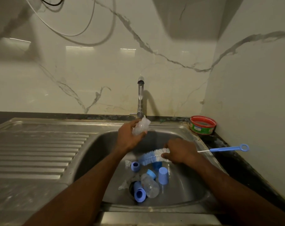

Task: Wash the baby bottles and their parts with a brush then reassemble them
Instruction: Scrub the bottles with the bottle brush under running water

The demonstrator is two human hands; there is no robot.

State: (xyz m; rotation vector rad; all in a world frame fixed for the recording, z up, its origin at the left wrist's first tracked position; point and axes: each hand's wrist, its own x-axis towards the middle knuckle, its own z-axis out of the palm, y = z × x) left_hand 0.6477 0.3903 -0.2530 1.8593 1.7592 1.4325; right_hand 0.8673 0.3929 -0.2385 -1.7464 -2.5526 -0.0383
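Head view puts me over a steel sink (184, 134) with a ribbed draining board (39, 149) on its left; my left hand (130, 137) is raised near the tap (140, 97), its fingers curled round a clear bottle (141, 126) that tilts up toward the spout; I cannot tell whether water is running; my right hand (179, 152) sits lower, over the basin, its fingers closed on a bottle brush (154, 156), gripping it at the white end of the bristles while the blue bristle end points left and slightly down; the brush and the held bottle are apart, not touching.

Down in the basin lie the other parts; a second clear bottle (149, 186) lies on its side by the drain with a blue collar (151, 173) at its far end; a blue cap (163, 175) stands just right of it, mouth down; another blue cap (139, 192) lies on its side at the drain, open end toward me; a blue ring (135, 166) sits further back on the left, with a clear teat (127, 163) just beside it; a second clear teat (124, 185) lies left of the drain; something blue (157, 165) sits partly hidden under the brush, and I cannot tell what it is.

On the dark surface (233, 162) right of the sink lies a thin blue-handled brush (228, 149), its ring end pointing right; a red-rimmed tub (203, 125) stands in the back corner.
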